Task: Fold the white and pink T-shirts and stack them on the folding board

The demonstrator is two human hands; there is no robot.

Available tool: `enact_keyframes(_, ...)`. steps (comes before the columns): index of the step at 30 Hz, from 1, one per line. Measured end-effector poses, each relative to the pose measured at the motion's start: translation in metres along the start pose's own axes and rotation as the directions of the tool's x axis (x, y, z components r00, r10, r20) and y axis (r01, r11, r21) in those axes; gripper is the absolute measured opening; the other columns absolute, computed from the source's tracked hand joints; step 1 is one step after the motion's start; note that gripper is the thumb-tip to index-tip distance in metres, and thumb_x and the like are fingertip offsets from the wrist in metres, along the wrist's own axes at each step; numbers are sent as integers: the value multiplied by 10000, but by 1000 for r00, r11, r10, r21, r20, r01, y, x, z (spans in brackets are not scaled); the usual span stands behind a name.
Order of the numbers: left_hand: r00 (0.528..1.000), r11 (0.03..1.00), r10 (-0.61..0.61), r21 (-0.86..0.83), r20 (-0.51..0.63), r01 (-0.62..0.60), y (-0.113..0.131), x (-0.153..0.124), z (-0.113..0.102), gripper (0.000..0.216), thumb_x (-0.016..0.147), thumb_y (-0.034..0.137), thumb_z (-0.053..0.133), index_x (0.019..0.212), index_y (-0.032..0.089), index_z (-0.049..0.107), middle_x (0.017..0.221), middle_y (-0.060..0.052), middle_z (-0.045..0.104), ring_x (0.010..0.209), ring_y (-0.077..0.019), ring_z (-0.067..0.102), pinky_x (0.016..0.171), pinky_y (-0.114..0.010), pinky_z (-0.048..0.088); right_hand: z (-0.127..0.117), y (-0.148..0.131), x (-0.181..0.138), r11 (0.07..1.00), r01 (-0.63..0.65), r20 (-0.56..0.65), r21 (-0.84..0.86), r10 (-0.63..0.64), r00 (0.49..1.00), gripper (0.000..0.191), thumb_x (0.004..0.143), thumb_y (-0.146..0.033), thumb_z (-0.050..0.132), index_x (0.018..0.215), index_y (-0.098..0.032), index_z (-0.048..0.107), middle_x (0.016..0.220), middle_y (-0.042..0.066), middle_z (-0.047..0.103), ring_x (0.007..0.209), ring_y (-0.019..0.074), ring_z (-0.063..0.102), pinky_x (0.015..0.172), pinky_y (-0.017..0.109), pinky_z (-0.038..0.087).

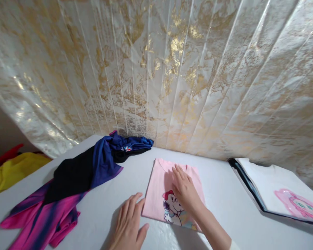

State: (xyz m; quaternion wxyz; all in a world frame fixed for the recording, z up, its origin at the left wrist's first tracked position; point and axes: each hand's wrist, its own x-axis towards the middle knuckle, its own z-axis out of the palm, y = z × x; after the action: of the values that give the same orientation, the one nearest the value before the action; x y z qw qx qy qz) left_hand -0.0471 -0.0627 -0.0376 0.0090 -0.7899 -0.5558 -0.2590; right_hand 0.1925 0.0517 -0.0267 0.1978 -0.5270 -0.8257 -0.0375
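Observation:
A folded pink T-shirt [156, 187] with a cartoon print lies on the white table [219, 194] in front of me. My right hand [184, 187] rests flat on top of it, fingers stretched towards the collar. My left hand [129, 222] lies open on the table, its fingers touching the shirt's left edge. Neither hand grips anything.
A loose heap of clothes lies to the left: a blue jersey [112, 156], a black garment [67, 177] and a pink-and-navy one [47, 218]. A folded white shirt with pink print [279, 191] tops a stack at right. Yellow fabric [13, 170] sits far left. A gold-white curtain [172, 69] hangs behind.

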Motion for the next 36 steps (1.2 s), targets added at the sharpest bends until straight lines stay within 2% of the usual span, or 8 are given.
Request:
enact_keyframes(5, 986, 978, -163, -125, 21, 165, -3, 5, -2, 91, 888, 233, 495, 950, 250, 559, 1169, -69, 567, 1088, -258, 543, 869, -402, 474, 7, -49, 32, 993, 90, 107, 73, -98, 989, 510, 934, -235, 400, 1423, -94, 427, 1496, 171, 408, 1392, 280, 366, 1082, 448, 372)
enact_keyframes(14, 958, 961, -233, -109, 169, 253, 13, 31, -16, 140, 897, 165, 472, 792, 207, 555, 1080, -60, 563, 1025, -255, 512, 860, -416, 417, 28, -66, 27, 1000, 12, 106, -3, -12, 994, 592, 957, -373, 429, 1460, -65, 368, 1544, 160, 299, 1442, 282, 250, 1137, 460, 286)
enact_keyframes(19, 960, 971, -235, -2, 154, 238, 13, 34, -9, 215, 822, 61, 453, 909, 190, 601, 1076, -68, 587, 1042, -253, 521, 897, -425, 412, 25, -67, 27, 1000, -16, 119, 20, 14, 993, 603, 942, -375, 444, 1456, -65, 383, 1545, 145, 304, 1445, 293, 239, 1132, 462, 295)
enact_keyframes(22, 972, 978, -209, 21, 107, 208, 9, 29, -2, 288, 793, 58, 444, 1000, 170, 609, 1201, -107, 582, 1138, -276, 510, 938, -443, 416, 26, -62, 30, 996, -33, 138, 77, 22, 990, 593, 932, -357, 456, 1451, -77, 398, 1541, 143, 319, 1442, 293, 250, 1130, 459, 302)
enact_keyframes(26, 992, 1000, -19, 14, 122, 18, 12, 35, 2, 542, 777, 45, 429, 1301, 156, 510, 1466, -104, 444, 1339, -252, 401, 1057, -425, 372, 30, -45, 49, 986, -17, 141, 165, -7, 990, 560, 894, -163, 406, 1450, -100, 404, 1537, 137, 337, 1436, 262, 275, 1118, 435, 326)
enact_keyframes(29, 962, 992, 119, 11, 244, -125, 18, 48, 7, 499, 892, 184, 446, 1389, 141, 463, 1512, -112, 388, 1379, -263, 374, 1090, -427, 360, 33, -34, 69, 984, 4, 136, 181, -29, 990, 537, 897, -96, 333, 1420, -114, 453, 1512, 129, 391, 1415, 242, 327, 1107, 422, 340)
enact_keyframes(32, 934, 991, 118, 12, 337, -130, 22, 57, 16, 547, 950, 376, 450, 1430, 114, 430, 1533, -128, 317, 1407, -287, 323, 1123, -435, 329, 39, -29, 79, 982, 20, 135, 188, -46, 990, 482, 947, -175, 344, 1408, -111, 471, 1497, 143, 412, 1410, 256, 336, 1117, 448, 319)
enact_keyframes(36, 929, 992, 111, 11, 353, -122, 23, 57, 26, 634, 955, 435, 439, 1491, 118, 321, 1560, -109, 208, 1435, -284, 250, 1152, -435, 293, 48, -26, 83, 977, 46, 139, 208, -76, 987, 526, 946, -266, 424, 1449, -116, 410, 1538, 135, 328, 1434, 267, 279, 1142, 474, 276)
